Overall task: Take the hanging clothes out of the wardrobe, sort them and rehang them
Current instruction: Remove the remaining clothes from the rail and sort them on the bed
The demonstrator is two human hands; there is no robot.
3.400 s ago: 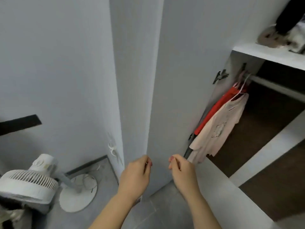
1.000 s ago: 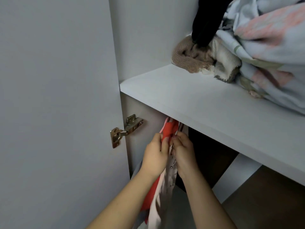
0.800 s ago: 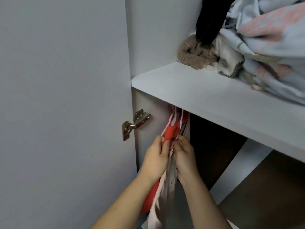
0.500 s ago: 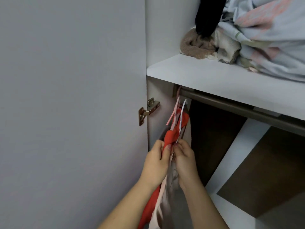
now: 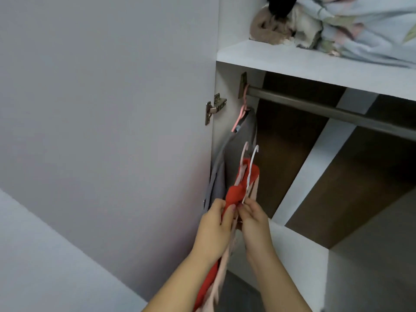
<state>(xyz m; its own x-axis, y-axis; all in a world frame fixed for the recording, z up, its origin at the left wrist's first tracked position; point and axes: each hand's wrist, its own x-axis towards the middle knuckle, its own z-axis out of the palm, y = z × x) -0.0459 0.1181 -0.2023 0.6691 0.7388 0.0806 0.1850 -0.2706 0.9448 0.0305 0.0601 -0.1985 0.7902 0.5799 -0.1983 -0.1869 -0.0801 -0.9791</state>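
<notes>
Both hooks (image 5: 256, 152) now off the rail (image 5: 326, 109), my left hand (image 5: 213, 230) gripping the red top (image 5: 236, 194), right hand (image 5: 255, 221) pinching, I think, the white hanger (image 5: 249, 176); emptying step, next pull both clear, then grey top (image 5: 240, 143).

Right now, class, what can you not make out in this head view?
Head view:
Red fabric garment and pale pink garment: lower parts cut off by bottom edge.
Dark metal rail: right end cut off by right edge.
Pale blue bedding bundle: cut by top edge.
</notes>
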